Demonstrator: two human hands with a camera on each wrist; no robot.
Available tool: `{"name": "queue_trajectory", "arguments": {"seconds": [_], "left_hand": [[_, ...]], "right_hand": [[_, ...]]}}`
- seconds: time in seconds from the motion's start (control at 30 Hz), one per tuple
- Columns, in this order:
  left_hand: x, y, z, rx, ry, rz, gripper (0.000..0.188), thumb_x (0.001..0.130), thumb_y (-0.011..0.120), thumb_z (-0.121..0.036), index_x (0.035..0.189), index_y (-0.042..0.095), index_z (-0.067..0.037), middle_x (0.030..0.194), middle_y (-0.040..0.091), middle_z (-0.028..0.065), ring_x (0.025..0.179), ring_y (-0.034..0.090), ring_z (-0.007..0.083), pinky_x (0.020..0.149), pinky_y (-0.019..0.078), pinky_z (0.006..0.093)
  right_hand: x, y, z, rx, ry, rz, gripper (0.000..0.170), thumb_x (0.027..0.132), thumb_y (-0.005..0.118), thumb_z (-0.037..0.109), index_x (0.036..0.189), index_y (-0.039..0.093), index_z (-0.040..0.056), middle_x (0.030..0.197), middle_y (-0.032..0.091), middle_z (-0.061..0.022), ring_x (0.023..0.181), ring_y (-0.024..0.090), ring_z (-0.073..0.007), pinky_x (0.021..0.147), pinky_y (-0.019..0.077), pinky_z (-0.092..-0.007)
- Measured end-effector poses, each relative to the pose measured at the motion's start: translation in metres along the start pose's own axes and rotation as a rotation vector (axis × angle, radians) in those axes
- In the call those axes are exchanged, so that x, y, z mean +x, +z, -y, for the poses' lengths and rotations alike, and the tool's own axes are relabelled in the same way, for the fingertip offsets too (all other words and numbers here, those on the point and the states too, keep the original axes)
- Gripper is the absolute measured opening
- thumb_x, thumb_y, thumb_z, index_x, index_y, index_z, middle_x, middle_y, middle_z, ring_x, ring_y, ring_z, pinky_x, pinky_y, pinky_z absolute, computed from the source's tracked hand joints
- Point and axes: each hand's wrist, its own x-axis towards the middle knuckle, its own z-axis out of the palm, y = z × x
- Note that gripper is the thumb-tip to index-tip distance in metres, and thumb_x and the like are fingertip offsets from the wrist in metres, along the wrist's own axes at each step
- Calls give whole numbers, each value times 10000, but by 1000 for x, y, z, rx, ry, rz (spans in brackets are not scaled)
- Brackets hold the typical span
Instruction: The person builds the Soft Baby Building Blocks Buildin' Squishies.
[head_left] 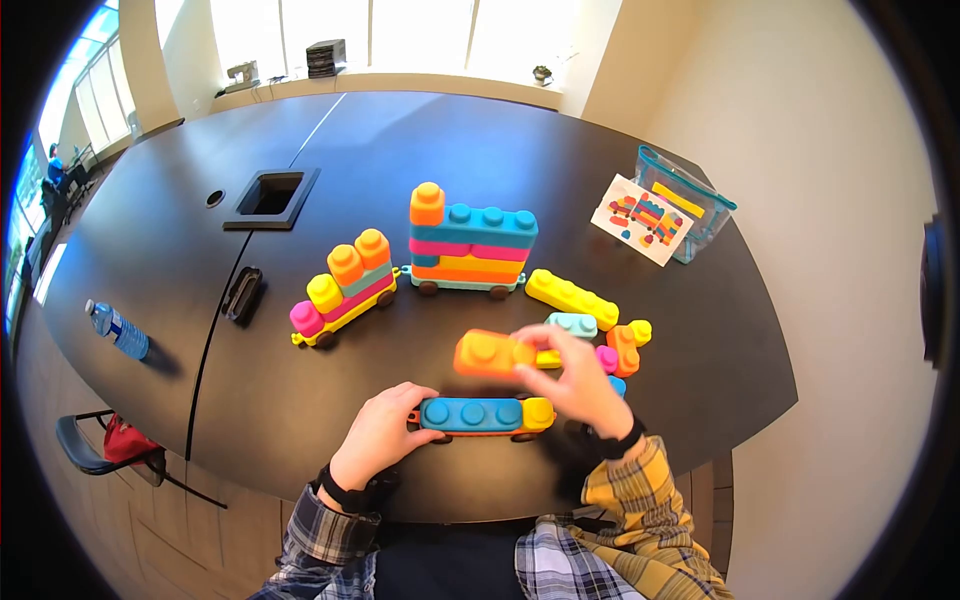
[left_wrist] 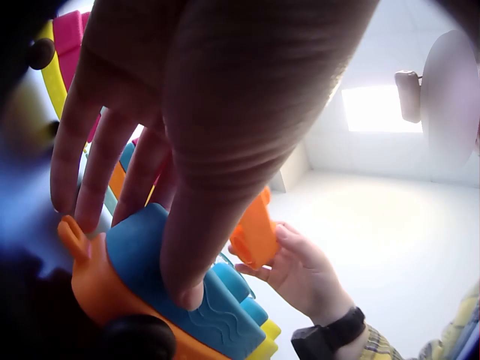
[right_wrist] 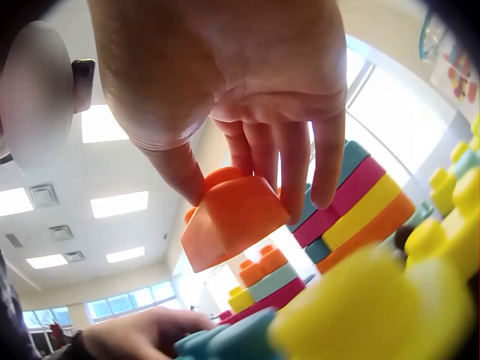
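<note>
My left hand grips the left end of a small toy wagon at the near side of the table. The thumb lies on the near side of the wagon's long blue block, with the fingers behind it. A yellow block sits at the wagon's right end, and its base is orange with dark wheels. Pinched between thumb and fingers of my right hand is an orange building block, raised above and just beyond the wagon. In the right wrist view this orange block tilts slightly.
Beyond stand a coupled stacked blue-topped wagon and a toy engine. Loose blocks, including a long yellow one, lie at right. A picture card leans on a clear bag. A water bottle stands far left.
</note>
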Motion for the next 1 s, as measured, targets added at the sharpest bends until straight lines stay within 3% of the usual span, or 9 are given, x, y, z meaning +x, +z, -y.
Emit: {"name": "queue_trajectory", "arguments": {"seconds": [0.07, 0.3, 0.47, 0.7, 1.0], "left_hand": [[0, 0, 0, 2, -28, 16, 482, 758, 915, -200, 1171, 703, -68, 1065, 719, 110, 1006, 708, 342, 896, 585, 428], [0, 1, 1, 18, -50, -19, 515, 732, 937, -217, 1148, 695, -35, 1053, 721, 129, 975, 729, 347, 877, 603, 415], [1, 2, 3, 18, -63, -15, 503, 721, 945, -214, 1125, 699, -42, 1027, 718, 128, 947, 729, 342, 853, 604, 416], [0, 0, 2, 18, -76, -13, 505, 711, 954, -220, 1112, 705, -41, 1013, 718, 121, 923, 731, 334, 830, 608, 410], [1, 3, 3, 7, -55, -39, 490, 716, 954, -219, 1108, 712, -50, 1009, 717, 113, 919, 735, 325, 836, 613, 407]], "right_hand": [[-12, 11, 18, 133, 47, 96, 354, 931, 801, 172, 1217, 661, 16, 1167, 733, -120, 1076, 725, -263, 967, 572, -370], [-27, 39, 20, 192, 105, 180, 362, 934, 792, 160, 1249, 669, 32, 1169, 731, -144, 1060, 728, -312, 942, 585, -383], [-27, 49, 19, 69, -94, 139, 401, 917, 787, 138, 1304, 698, 85, 1219, 734, -136, 1100, 717, -337, 935, 587, -395], [-29, 48, 22, 93, -33, 144, 380, 927, 774, 99, 1298, 708, 51, 1205, 728, -149, 1087, 718, -335, 951, 584, -396], [-25, 49, 25, -105, -129, 220, 398, 934, 765, 138, 1330, 722, 150, 1219, 703, -118, 1063, 702, -327, 901, 587, -411]]}}
